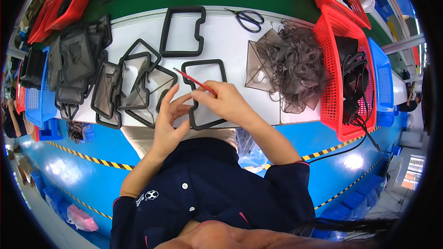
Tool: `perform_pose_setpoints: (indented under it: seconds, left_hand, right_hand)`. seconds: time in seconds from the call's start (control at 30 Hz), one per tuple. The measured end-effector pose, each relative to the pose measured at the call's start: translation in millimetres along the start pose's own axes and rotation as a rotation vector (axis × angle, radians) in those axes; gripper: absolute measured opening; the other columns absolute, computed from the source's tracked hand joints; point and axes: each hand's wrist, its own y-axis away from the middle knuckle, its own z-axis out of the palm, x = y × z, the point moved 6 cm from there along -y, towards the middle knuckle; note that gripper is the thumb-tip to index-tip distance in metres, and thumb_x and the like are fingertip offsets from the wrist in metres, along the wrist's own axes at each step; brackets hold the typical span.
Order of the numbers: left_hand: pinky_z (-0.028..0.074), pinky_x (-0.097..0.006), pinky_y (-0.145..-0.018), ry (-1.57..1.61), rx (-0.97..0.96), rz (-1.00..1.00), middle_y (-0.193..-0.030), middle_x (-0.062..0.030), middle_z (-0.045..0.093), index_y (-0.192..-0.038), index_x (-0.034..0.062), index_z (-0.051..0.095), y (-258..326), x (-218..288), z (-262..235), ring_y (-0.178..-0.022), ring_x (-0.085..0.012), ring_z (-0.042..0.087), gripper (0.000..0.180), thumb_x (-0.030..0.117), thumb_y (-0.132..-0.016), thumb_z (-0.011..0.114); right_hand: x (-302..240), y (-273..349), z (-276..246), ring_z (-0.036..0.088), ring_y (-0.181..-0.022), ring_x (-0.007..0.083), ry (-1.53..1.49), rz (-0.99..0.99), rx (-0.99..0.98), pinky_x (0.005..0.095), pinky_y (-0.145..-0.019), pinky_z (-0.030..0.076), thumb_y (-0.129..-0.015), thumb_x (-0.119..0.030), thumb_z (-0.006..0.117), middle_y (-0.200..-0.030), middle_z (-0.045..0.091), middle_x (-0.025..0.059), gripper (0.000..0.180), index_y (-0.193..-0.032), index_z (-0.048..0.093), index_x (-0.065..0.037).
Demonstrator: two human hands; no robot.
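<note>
My right hand [226, 103] grips a thin red rod-like tool [197, 81] with a dark tip that points up and to the left. Below it, a black notched frame [202, 62] lies on the white table [233, 71], partly covered by both hands. My left hand [170, 127] is at the frame's left side, thumb and fingers apart, with nothing visible in it. Another black frame [181, 54] rests farther back. To the left, several black frames with grey mesh [134, 83] overlap one another.
A stack of meshed frames [76, 60] fills the table's left end. Dark scissors [249, 20] lie at the back. At right are a heap of crumpled grey mesh [295, 64] and a red basket [330, 74] holding black parts and cables. Blue baskets [382, 78] stand beyond.
</note>
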Motion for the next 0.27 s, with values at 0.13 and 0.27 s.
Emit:
perform_pose_setpoints:
  seconds: [0.13,0.27]
  left_hand:
    - [0.047,-0.031,-0.084,-0.105,0.188,0.156,-0.127,-0.0177,0.047,-0.14,0.0046,0.026,-8,25,-20,-0.101,-0.019,0.053,0.073,-0.004,-0.076,0.061]
    - [0.047,-0.028,-0.083,-0.134,0.051,-0.148,-0.132,-0.0175,0.042,-0.144,0.0053,0.02,-50,32,-50,-0.103,-0.019,0.05,0.079,0.022,-0.082,0.067]
  right_hand:
    - [-18,-5,-3,0.042,-0.053,0.007,-0.279,0.018,-0.118,0.026,-0.047,0.034,-0.081,-0.029,0.068,-0.056,0.048,-0.0015,0.029,-0.081,0.064,0.0]
    - [-64,-9,-39,0.055,-0.066,0.0053,-0.653,0.033,-0.238,0.018,-0.061,0.041,-0.086,-0.026,0.064,-0.072,0.064,0.0019,0.026,-0.09,0.065,0.0]
